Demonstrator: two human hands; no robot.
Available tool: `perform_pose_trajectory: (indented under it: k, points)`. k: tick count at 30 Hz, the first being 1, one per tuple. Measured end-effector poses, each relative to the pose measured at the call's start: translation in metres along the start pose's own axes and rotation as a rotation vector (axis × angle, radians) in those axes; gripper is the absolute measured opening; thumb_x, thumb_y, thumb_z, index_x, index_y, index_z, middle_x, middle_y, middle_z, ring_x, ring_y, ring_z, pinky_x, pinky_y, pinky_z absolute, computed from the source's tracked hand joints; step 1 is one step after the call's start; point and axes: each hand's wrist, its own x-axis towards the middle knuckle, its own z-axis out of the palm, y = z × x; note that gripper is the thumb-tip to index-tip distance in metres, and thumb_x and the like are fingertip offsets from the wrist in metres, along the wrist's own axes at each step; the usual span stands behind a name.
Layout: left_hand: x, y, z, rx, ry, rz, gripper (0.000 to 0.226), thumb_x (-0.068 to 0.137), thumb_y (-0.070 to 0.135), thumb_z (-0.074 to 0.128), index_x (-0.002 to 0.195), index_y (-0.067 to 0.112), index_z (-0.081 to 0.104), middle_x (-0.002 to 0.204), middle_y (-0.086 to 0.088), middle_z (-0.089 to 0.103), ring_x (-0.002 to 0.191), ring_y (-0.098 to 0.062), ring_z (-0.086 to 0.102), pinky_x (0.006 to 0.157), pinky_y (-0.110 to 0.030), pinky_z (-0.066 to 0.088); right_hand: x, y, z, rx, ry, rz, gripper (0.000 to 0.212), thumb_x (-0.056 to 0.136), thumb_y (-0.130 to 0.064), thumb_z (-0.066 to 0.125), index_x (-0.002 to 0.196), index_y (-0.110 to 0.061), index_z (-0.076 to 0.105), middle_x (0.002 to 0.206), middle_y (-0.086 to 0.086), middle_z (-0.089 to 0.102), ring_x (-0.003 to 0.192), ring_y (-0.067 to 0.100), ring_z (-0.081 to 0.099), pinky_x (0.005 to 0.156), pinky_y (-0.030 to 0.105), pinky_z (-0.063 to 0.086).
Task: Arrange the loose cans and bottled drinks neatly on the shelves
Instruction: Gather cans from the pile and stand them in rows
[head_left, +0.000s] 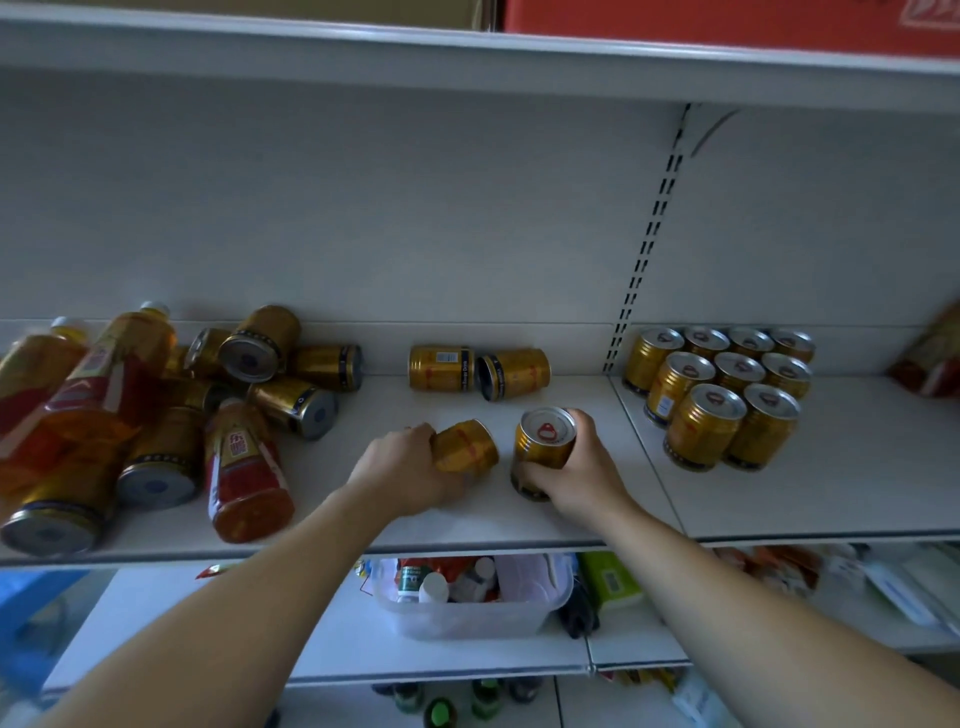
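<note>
Now left fingers (415, 431) clamp tipped can (465, 447), right fingers (587, 423) upright can (543, 447); bin (467, 618): bottles, seemingly.

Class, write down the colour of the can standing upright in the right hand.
The can is gold with a silver top; head view.

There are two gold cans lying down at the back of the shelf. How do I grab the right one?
Grab the right lying can round its middle, reaching in from the front and over the top. It lies on its side with its ends pointing roughly left and right, so the curved wall faces you. The neighbouring can sits close to its left end.
</note>
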Motion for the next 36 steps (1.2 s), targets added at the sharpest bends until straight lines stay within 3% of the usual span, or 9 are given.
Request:
perform_pose_trajectory:
  k: [5,9,14,17,20,25,28,31,36]
  points:
    - [-0.011,0.008,0.019,-0.528,-0.010,-0.012,0.064,0.073,0.031,0.076,0.128,0.022,0.045,0.102,0.003,0.056,0.090,-0.016,0.057,0.077,-0.030,0.050,-0.029,0.010,-0.016,0.023,0.147,0.040,0.079,0.073,-0.025,0.082,0.136,-0.028,0.035,0.120,-0.006,0.051,0.112,0.016,0.051,0.090,0.027,0.039]
    - [-0.012,0.033,0.037,-0.629,-0.078,0.047,0.050,0.080,0.033,0.071,0.122,0.023,0.046,0.104,0.000,0.058,0.093,-0.020,0.059,0.085,-0.038,0.052,-0.050,0.018,-0.039,0.034,0.254,0.100,0.081,0.074,-0.029,0.081,0.140,-0.028,0.034,0.123,-0.007,0.050,0.113,0.013,0.049,0.094,0.028,0.039]
    - [-0.013,0.083,0.060,-0.913,-0.165,0.039,0.057,0.084,0.025,0.069,0.132,0.019,0.039,0.109,-0.007,0.061,0.090,-0.019,0.063,0.085,-0.040,0.054,-0.068,0.040,-0.082,0.049,0.362,0.147,0.077,0.073,-0.030,0.082,0.136,-0.031,0.037,0.123,-0.007,0.054,0.113,0.015,0.054,0.095,0.031,0.042]
    - [-0.013,0.114,0.069,-0.930,-0.177,0.048,0.034,0.083,0.019,0.068,0.111,0.018,0.050,0.098,-0.005,0.063,0.083,-0.015,0.062,0.074,-0.030,0.052,-0.073,0.054,-0.112,0.039,0.405,0.168,0.073,0.074,-0.029,0.081,0.133,-0.032,0.039,0.118,-0.009,0.056,0.109,0.013,0.054,0.090,0.028,0.041]
    - [-0.010,0.148,0.084,-0.930,-0.153,0.050,0.042,0.076,0.018,0.074,0.108,0.023,0.047,0.098,0.000,0.062,0.089,-0.015,0.061,0.078,-0.032,0.052,-0.072,0.070,-0.144,0.028,0.440,0.183,0.072,0.075,-0.027,0.081,0.134,-0.028,0.040,0.112,-0.009,0.056,0.102,0.012,0.052,0.085,0.025,0.037]
    - [-0.011,0.217,0.115,-0.840,-0.078,0.111,0.057,0.067,0.022,0.081,0.108,0.030,0.043,0.093,0.016,0.055,0.086,-0.005,0.054,0.065,-0.017,0.041,-0.057,0.109,-0.206,0.001,0.425,0.171,0.073,0.075,-0.028,0.081,0.134,-0.028,0.038,0.114,-0.008,0.054,0.100,0.010,0.049,0.086,0.023,0.036]
    - [-0.013,0.257,0.140,-0.787,-0.023,0.102,0.067,0.061,0.026,0.084,0.115,0.030,0.044,0.107,0.011,0.053,0.096,-0.007,0.055,0.075,-0.020,0.048,-0.045,0.134,-0.244,-0.002,0.380,0.148,0.074,0.074,-0.029,0.081,0.134,-0.031,0.038,0.115,-0.009,0.055,0.103,0.011,0.051,0.087,0.025,0.038]
    - [-0.014,0.291,0.161,-0.748,0.037,0.075,0.079,0.061,0.028,0.084,0.128,0.027,0.041,0.118,0.010,0.042,0.109,-0.013,0.052,0.093,-0.036,0.050,-0.031,0.156,-0.275,0.004,0.316,0.107,0.075,0.074,-0.030,0.081,0.135,-0.032,0.037,0.120,-0.008,0.056,0.108,0.012,0.051,0.091,0.026,0.039]
    - [-0.013,0.331,0.175,-0.700,0.146,0.065,0.074,0.067,0.026,0.081,0.127,0.029,0.039,0.116,0.012,0.047,0.113,-0.014,0.050,0.090,-0.031,0.044,-0.011,0.181,-0.306,-0.055,0.178,0.046,0.080,0.073,-0.037,0.080,0.139,-0.027,0.037,0.133,-0.005,0.048,0.120,0.013,0.050,0.100,0.030,0.041]
